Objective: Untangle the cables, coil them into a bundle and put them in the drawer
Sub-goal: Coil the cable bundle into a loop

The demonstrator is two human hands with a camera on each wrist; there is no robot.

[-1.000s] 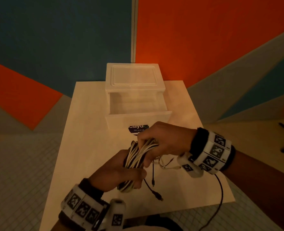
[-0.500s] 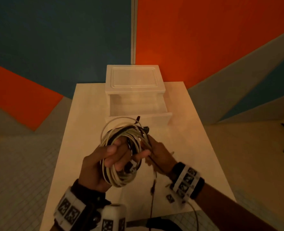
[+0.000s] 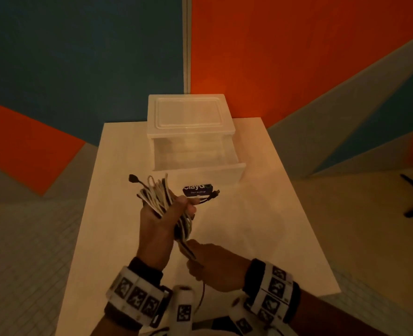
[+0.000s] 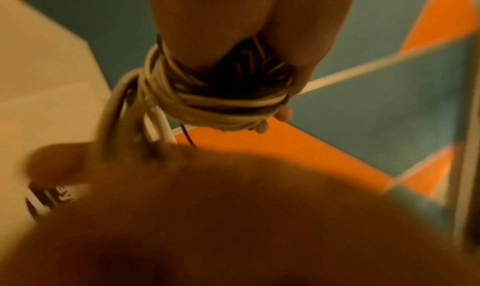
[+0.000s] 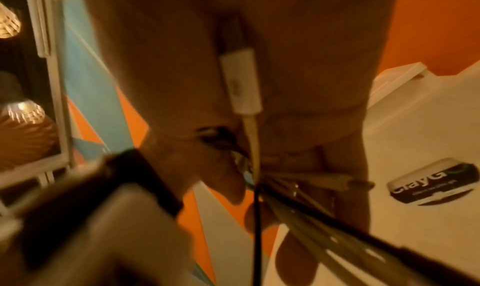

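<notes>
A bundle of thin white and black cables (image 3: 163,202), coiled into long loops, is held upright at centre frame in the head view, above the pale wooden tabletop (image 3: 261,226). The left hand (image 3: 157,224) is clenched round the middle of the bundle; in the left wrist view the strands (image 4: 207,103) are seen wrapped tight below the fist. The right hand (image 3: 215,267), lower centre, is closed on the bottom end of the loops, and a loose black tail (image 3: 201,297) is seen hanging from it. A black plug (image 3: 133,178) sticks out at the bundle's upper left and another black connector (image 3: 214,194) to the right. In the right wrist view a white plastic adapter block (image 5: 240,81) is seen lying against the palm; whether it is gripped cannot be told.

The translucent white plastic drawer unit (image 3: 190,112) sits at upper centre, its drawer (image 3: 200,170) pulled open, well apart from the bundle. A dark oval sticker (image 3: 197,189) is seen on the table in front of it.

Handling judgement: the bundle is light, soft and springy, so loops are likely to fan open if the grasp is relaxed. The cable jackets look smooth, so strands could slip. The best hold is judged to be round the waist of the coil, all strands pinched together, with loose plug ends tucked in so nothing snags on the drawer rim
</notes>
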